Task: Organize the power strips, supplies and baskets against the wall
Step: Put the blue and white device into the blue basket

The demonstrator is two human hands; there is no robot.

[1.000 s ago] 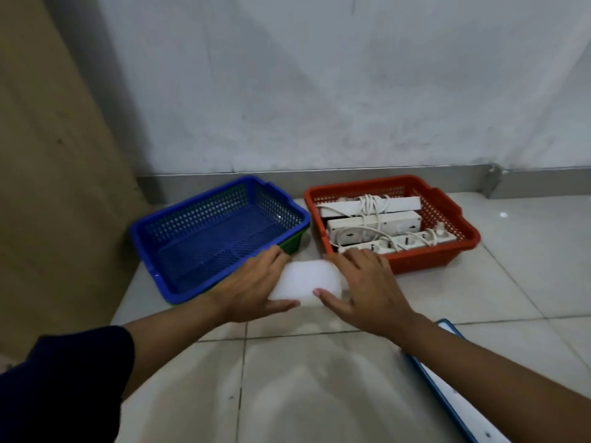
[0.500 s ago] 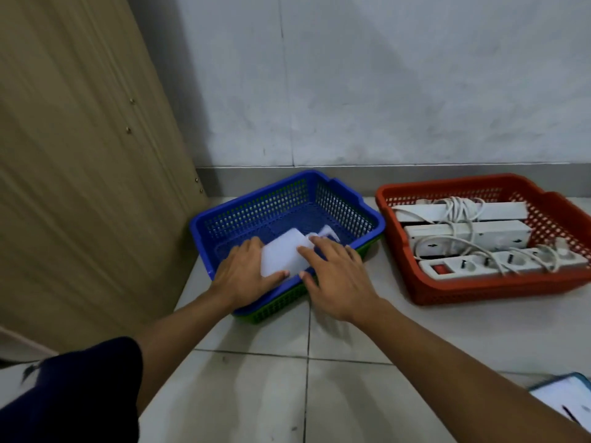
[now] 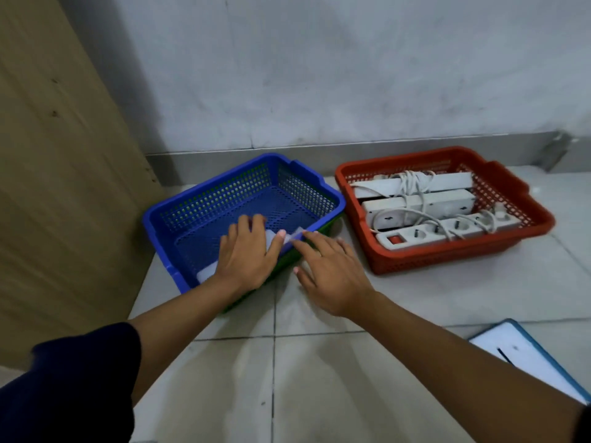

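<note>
A blue mesh basket (image 3: 204, 199) sits on the tiled floor near the wall, nested in a green basket (image 3: 287, 260) whose rim shows below it. A white flat packet (image 3: 206, 273) lies inside the blue basket, mostly hidden under my left hand (image 3: 248, 254), which rests flat on it. My right hand (image 3: 329, 270) hovers with fingers spread just outside the basket's near right rim, fingertips by the packet's corner. To the right, a red mesh basket (image 3: 511, 187) holds three white power strips (image 3: 447, 231) with coiled cords.
A wooden panel (image 3: 57, 187) stands on the left beside the blue basket. The grey wall and skirting (image 3: 319, 148) run behind both baskets. A white board with a blue edge (image 3: 527, 356) lies on the floor at the lower right.
Both hands carried the white packet from the floor into the blue basket. My left hand now presses it down inside, and my right hand has come off it to the basket's rim.
</note>
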